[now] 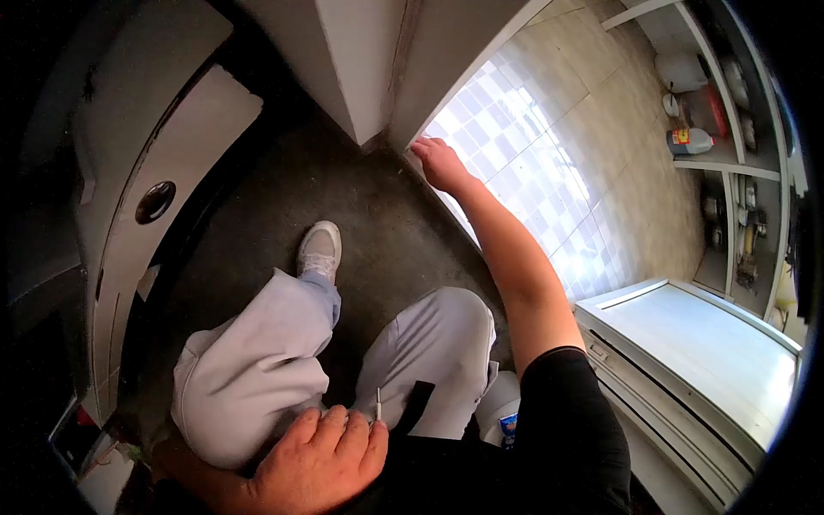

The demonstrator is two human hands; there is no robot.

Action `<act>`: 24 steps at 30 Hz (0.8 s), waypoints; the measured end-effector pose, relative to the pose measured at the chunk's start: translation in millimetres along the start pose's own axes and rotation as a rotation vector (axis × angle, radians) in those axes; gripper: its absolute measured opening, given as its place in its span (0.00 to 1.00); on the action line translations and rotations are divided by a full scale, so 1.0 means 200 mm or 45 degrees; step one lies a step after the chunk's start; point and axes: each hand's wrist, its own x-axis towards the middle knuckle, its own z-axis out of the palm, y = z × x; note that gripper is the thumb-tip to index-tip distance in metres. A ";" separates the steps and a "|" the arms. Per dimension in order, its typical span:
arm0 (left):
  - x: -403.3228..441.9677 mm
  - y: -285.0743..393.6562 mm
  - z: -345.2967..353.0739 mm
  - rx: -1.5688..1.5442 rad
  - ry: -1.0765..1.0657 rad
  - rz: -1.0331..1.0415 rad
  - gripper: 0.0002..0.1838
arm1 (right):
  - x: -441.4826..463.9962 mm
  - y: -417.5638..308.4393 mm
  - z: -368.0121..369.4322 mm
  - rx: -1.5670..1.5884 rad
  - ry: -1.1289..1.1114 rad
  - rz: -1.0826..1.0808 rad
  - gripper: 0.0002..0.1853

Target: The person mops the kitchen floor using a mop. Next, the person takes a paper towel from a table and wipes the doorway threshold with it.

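My left hand (pixel 322 455) is closed in front of my lap, around a thin metal-tipped rod (pixel 378 405) with a pale collar. Most of that rod is hidden in the fingers. My right arm stretches forward to the foot of the white door frame (pixel 369 129). There my right hand (pixel 439 163) has its fingers bent together at the frame's lower corner, by the threshold. Whatever the fingertips pinch is too small to make out.
A white panel with a round dark knob (pixel 156 202) stands at left. Beyond the threshold lies a tiled floor (pixel 515 129). Shelves at right hold a bottle (pixel 690 141) and other items. A white cabinet (pixel 687 343) stands below them. My shoe (pixel 319 249) rests on dark floor.
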 end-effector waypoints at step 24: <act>0.00 0.05 -0.02 -0.041 -0.019 -0.082 0.16 | -0.20 -0.06 -0.13 -0.284 -0.400 0.186 0.14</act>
